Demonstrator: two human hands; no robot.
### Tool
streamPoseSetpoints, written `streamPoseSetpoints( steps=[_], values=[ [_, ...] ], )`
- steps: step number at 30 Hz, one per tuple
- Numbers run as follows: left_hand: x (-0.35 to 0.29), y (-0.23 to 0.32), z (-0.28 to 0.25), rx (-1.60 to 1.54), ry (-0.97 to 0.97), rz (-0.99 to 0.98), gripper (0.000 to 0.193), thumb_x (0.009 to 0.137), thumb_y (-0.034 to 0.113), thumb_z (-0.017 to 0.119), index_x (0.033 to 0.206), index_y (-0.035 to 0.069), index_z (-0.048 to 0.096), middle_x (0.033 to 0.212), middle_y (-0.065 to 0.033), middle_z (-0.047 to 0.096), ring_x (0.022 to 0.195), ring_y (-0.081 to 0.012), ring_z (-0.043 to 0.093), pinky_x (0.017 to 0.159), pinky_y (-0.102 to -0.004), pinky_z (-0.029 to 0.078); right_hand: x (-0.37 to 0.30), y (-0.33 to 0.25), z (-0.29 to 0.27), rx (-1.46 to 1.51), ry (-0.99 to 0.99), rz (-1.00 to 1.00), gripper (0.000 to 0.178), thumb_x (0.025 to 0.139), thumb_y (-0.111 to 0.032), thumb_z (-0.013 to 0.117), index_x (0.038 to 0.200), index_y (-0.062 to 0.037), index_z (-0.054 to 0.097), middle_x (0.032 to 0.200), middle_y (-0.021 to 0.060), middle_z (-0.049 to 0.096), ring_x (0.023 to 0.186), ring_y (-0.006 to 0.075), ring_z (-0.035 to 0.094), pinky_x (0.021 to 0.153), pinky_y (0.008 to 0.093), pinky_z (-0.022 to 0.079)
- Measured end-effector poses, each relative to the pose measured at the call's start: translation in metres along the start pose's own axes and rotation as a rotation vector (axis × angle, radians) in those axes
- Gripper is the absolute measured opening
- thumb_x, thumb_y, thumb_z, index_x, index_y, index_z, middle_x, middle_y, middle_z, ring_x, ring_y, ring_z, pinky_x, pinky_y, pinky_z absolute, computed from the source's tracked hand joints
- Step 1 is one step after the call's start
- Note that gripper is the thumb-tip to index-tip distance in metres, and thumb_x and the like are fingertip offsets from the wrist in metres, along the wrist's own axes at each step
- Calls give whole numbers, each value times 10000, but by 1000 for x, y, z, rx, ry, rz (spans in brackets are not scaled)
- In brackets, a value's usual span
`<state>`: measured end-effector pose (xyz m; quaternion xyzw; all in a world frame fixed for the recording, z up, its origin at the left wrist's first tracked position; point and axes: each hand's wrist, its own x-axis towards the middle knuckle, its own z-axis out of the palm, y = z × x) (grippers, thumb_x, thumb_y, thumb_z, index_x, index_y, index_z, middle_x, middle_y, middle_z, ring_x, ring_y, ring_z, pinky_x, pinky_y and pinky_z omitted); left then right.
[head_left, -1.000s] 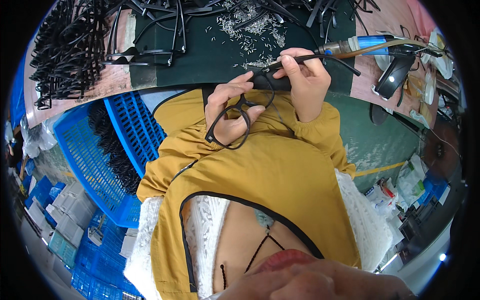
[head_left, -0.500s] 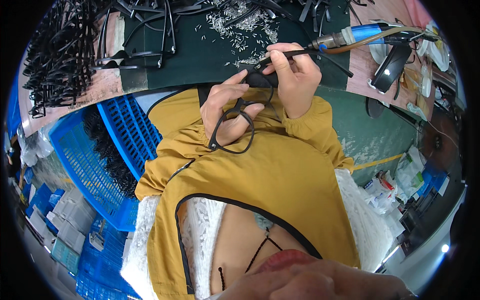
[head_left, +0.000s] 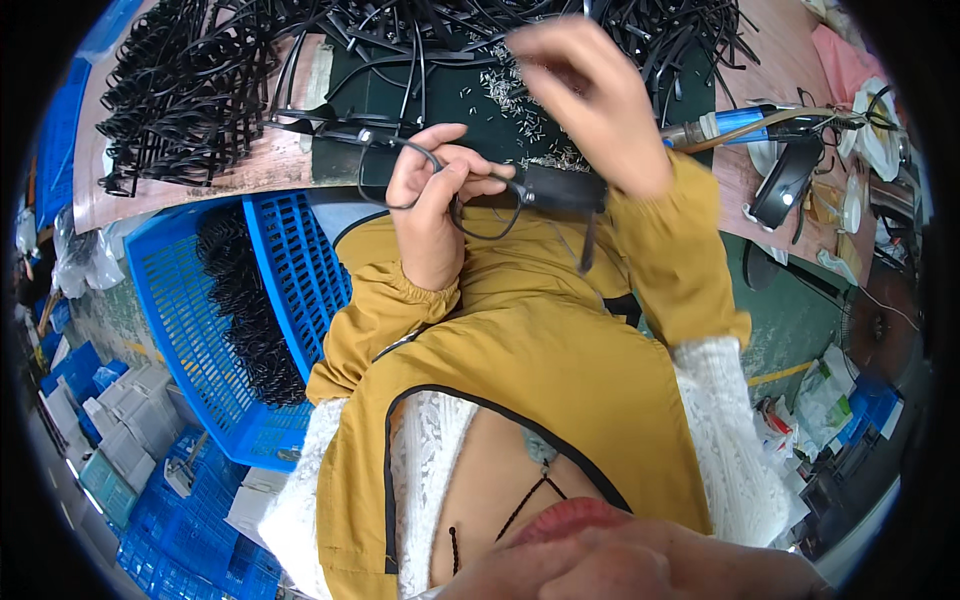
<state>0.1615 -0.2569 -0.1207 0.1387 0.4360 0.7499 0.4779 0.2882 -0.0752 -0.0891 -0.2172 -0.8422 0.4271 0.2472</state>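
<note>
My left hand is closed around a black eyeglass frame, holding it near the table's front edge. Its two rims stick out on either side of the fingers. Below a black block at the edge, a blurred dark strip hangs down; whether it is joined to the frame, I cannot make out. My right hand is raised over the table, close to scattered small silver pins and a heap of black eyeglass temples. Motion smears its fingers, and nothing shows clearly in them.
A blue-bodied powered screwdriver with a brown hose lies at the right. Many black eyeglass frames are piled at the left. Below them stands a blue plastic basket with more black parts. A dark mat covers part of the table.
My right hand has left the eyeglass frame and the black temple and moved up over the table. My left hand has turned the frame and raised it toward the table edge.
</note>
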Motion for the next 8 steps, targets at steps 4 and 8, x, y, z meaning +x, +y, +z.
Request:
streamPoseSetpoints(
  steps=[4,8],
  values=[
    [5,4,0,28,-10,-73,296,1060,174,530,1206,-70,613,849,-110,668,791,-253,744,682,-296,621,145,6,30,-707,540,-512,145,920,-199,671,935,-63,624,827,132,588,777,343,607,711,447,526],
    [9,-1,-13,10,-84,-80,472,1078,356,496,1245,-73,601,859,-150,665,822,-302,751,672,-295,633,156,0,20,-500,575,-343,67,879,-142,692,893,-78,679,956,138,646,1005,333,638,838,418,536]
  ],
)
